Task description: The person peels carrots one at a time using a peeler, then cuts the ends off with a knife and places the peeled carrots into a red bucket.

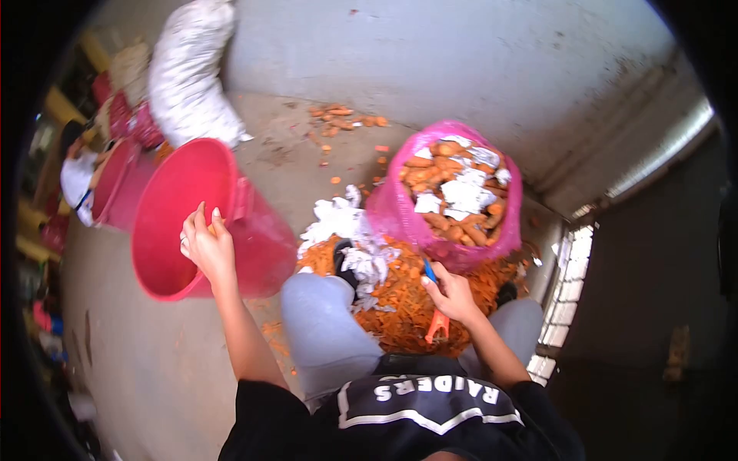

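My left hand (207, 244) is raised over the rim of a large red plastic bin (184, 173), its fingers stretched and apart. A small orange-yellow patch shows between the fingers, too small to make out. My right hand (452, 293) is closed around a peeler (437, 327), with an orange forked end below the fist and a blue end above it. Under the peeler, between my knees, lies a heap of orange peelings (411, 311). Just beyond stands an open pink sack (392, 203) full of carrot-like orange roots (438, 173) mixed with crumpled white paper (467, 192).
More crumpled white paper (334, 223) lies between bin and sack. Orange pieces (338, 119) are scattered by the wall. A stuffed white sack (188, 77) leans at the back left. Another person (77, 180) is beside a second pink bin (119, 184) at far left.
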The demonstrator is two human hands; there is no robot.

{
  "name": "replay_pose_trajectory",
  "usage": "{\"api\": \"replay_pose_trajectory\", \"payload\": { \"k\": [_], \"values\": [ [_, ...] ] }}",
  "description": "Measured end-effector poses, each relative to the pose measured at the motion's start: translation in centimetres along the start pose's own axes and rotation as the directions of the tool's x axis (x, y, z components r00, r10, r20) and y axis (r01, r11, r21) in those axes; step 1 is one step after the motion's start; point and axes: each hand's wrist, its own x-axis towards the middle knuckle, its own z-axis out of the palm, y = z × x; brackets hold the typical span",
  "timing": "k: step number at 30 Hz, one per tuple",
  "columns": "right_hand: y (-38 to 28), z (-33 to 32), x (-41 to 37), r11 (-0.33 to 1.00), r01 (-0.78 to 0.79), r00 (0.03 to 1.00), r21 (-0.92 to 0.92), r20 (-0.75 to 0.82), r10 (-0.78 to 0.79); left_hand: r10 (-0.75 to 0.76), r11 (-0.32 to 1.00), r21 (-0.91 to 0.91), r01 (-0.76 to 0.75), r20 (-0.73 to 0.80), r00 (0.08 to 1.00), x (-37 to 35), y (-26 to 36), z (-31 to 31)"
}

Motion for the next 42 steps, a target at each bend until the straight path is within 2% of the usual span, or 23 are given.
{"api": "replay_pose_trajectory", "payload": {
  "k": [1, 3, 5, 6, 7, 11, 13, 14, 18, 19, 20, 21, 22, 23, 25, 28, 29, 32, 36, 37, 39, 40, 42],
  "values": [
    [0.7, 0.1, -0.1, 0.999, -0.05, 0.998, 0.022, -0.026, 0.05, 0.049, 0.973, -0.23, -0.024, 0.105, 0.993, -0.3, 2.8, 0.2],
    [4.2, 1.2, -0.4, 0.985, -0.099, 0.986, 0.145, -0.116, 0.116, 0.181, 0.773, -0.633, 0.029, 0.265, 0.947, -2.0, 8.4, 0.6],
    [6.4, 1.6, -0.3, 0.929, -0.169, 0.972, 0.328, -0.1, 0.212, 0.384, 0.567, -0.802, 0.186, 0.457, 0.802, -5.6, 14.7, 1.9],
    [7.4, 1.5, -0.2, 0.904, -0.177, 0.968, 0.39, -0.099, 0.232, 0.523, 0.421, -0.876, 0.237, 0.447, 0.725, -7.6, 17.9, 2.9],
    [8.1, 1.4, -0.3, 0.871, -0.186, 0.963, 0.454, -0.093, 0.254, 0.617, 0.433, -0.846, 0.311, 0.53, 0.582, -8.4, 20.8, 2.3],
    [9.3, -0.5, -0.8, 0.816, -0.215, 0.931, 0.537, -0.139, 0.337, 0.856, 0.353, -0.911, 0.212, 0.406, 0.319, -14.9, 29.1, 5.3],
    [9.7, -1.5, -1.0, 0.806, -0.278, 0.89, 0.523, -0.176, 0.421, 0.859, 0.437, -0.87, 0.227, 0.479, 0.181, -16.9, 31.4, 5.8],
    [9.6, -2.3, -1.2, 0.771, -0.319, 0.875, 0.551, -0.143, 0.464, 0.854, 0.433, -0.874, 0.219, 0.475, 0.209, -18.1, 32.1, 6.0],
    [13.9, -4.0, -2.0, 0.789, -0.467, 0.827, 0.399, -0.118, 0.55, 0.824, 0.565, -0.82, -0.095, 0.565, 0.021, -20.5, 34.8, 8.0],
    [13.5, -5.1, -2.0, 0.802, -0.426, 0.827, 0.419, -0.178, 0.533, 0.777, 0.609, -0.771, -0.185, 0.627, -0.055, -18.8, 35.4, 7.7],
    [13.3, -6.3, -1.9, 0.755, -0.422, 0.81, 0.501, -0.166, 0.563, 0.734, 0.656, -0.725, -0.209, 0.678, -0.045, -18.4, 35.7, 9.1],
    [13.4, -7.5, -1.8, 0.701, -0.415, 0.791, 0.58, -0.151, 0.593, 0.711, 0.703, -0.705, -0.091, 0.702, 0.041, -17.4, 35.6, 10.1],
    [13.8, -8.3, -1.6, 0.669, -0.388, 0.795, 0.634, -0.137, 0.591, 0.668, 0.744, -0.668, -0.03, 0.741, 0.067, -17.1, 35.6, 12.2],
    [13.2, -9.3, -1.2, 0.657, -0.4, 0.795, 0.639, -0.115, 0.596, 0.677, 0.716, -0.698, 0.027, 0.703, 0.218, -16.0, 35.3, 12.2],
    [14.7, -9.0, -0.8, 0.722, -0.405, 0.812, 0.561, -0.141, 0.566, 0.662, 0.685, -0.656, 0.318, 0.742, 0.105, -15.6, 35.3, 13.7],
    [15.3, -7.8, -0.7, 0.783, -0.461, 0.83, 0.418, -0.111, 0.547, 0.838, 0.543, -0.837, -0.069, 0.534, 0.115, -19.0, 35.6, 12.7],
    [15.1, -7.6, -0.7, 0.791, -0.475, 0.828, 0.385, -0.109, 0.55, 0.839, 0.541, -0.795, -0.275, 0.534, 0.108, -20.6, 35.8, 11.6],
    [14.5, -7.0, -0.6, 0.806, -0.499, 0.829, 0.318, -0.096, 0.551, 0.861, 0.502, -0.684, -0.529, 0.454, 0.23, -24.2, 36.2, 11.6],
    [14.6, -6.2, -0.8, 0.8, -0.543, 0.812, 0.256, -0.081, 0.577, 0.872, 0.483, -0.394, -0.782, 0.3, 0.387, -27.3, 36.1, 13.3],
    [14.6, -6.0, -1.0, 0.805, -0.531, 0.819, 0.263, -0.086, 0.568, 0.875, 0.479, -0.307, -0.823, 0.25, 0.416, -27.3, 36.0, 13.4],
    [14.7, -5.5, -1.2, 0.817, -0.504, 0.83, 0.28, -0.103, 0.548, 0.845, 0.525, -0.461, -0.716, 0.379, 0.376, -27.2, 35.8, 12.6],
    [14.7, -5.6, -1.3, 0.801, -0.559, 0.809, 0.212, -0.073, 0.584, 0.831, 0.548, -0.528, -0.648, 0.435, 0.347, -26.8, 36.1, 12.0],
    [14.4, -5.7, -1.4, 0.803, -0.55, 0.81, 0.229, -0.088, 0.58, 0.764, 0.645, -0.609, -0.462, 0.532, 0.365, -25.8, 36.9, 11.2]
  ]
}}
